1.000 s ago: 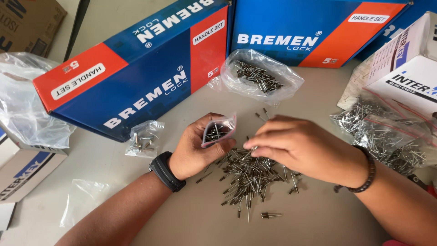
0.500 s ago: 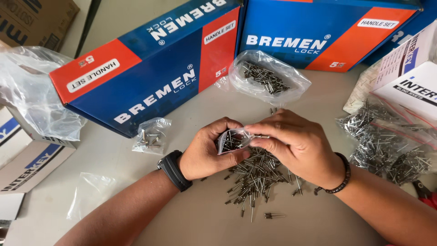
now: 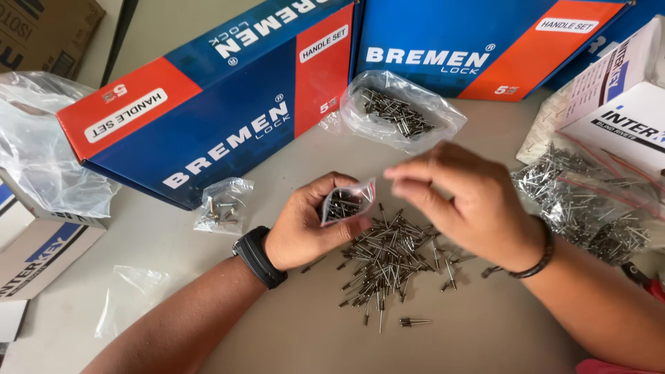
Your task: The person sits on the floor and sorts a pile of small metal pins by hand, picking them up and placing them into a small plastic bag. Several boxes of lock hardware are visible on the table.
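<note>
At centre of the surface, the left hand [image 3: 305, 225] pinches a small, limp, slippery bag [image 3: 344, 202] of rivets by its side, mouth toward three o'clock, where the right hand [image 3: 467, 208] hovers, its blurred fingers [image 3: 415, 183] loosely curled, seemingly empty, above the loose, light, stiff rivets [image 3: 391, 256].

small clear plastic zip bag [image 3: 344, 202] – partly filled with dark metal rivets, mouth open toward 3 o'clock, tilted, pinched in left hand [image 3: 308, 223] | loose pile of dark metal blind rivets [image 3: 391, 255] – scattered on beige tabletop, at 5 o'clock of bag, just below it
</note>
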